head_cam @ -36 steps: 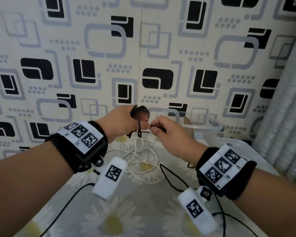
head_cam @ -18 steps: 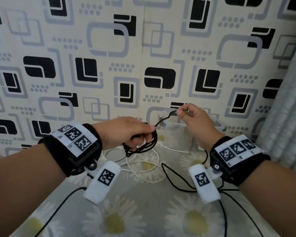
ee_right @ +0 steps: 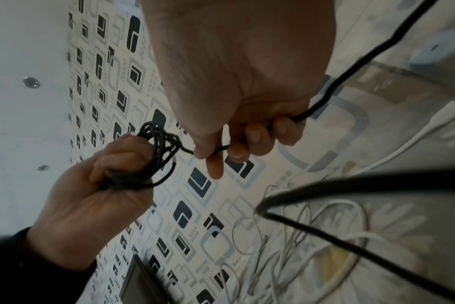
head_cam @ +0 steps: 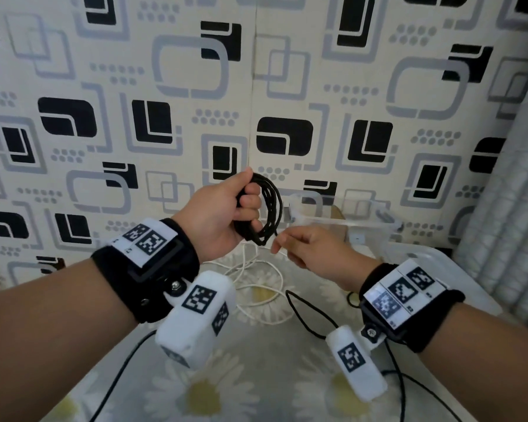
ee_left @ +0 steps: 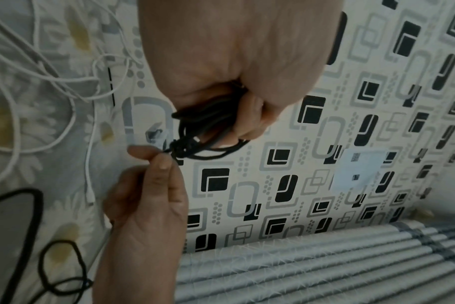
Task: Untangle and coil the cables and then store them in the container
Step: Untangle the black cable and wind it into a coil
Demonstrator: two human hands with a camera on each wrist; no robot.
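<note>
My left hand (head_cam: 250,205) is raised in front of the wall and grips a bundle of black cable loops (head_cam: 270,208). Its fingers curl through the coil, which shows again in the left wrist view (ee_left: 208,127) and the right wrist view (ee_right: 153,160). My right hand (head_cam: 278,243) is just below and to the right of the coil. It pinches the cable's free tail (ee_right: 213,149) between thumb and forefinger, close to the bundle. Loose white cables (head_cam: 256,281) lie tangled on the daisy-print table below. A clear plastic container (head_cam: 375,222) stands against the wall to the right.
Thicker black leads (head_cam: 305,315) from the wrist cameras trail across the table near my right forearm. A pleated grey curtain (head_cam: 500,208) hangs at the right. The patterned wall is close behind my hands.
My left hand has lifted the black coil higher. My right hand, which held the tail stretched up to the right, has come down and left to the coil's lower edge.
</note>
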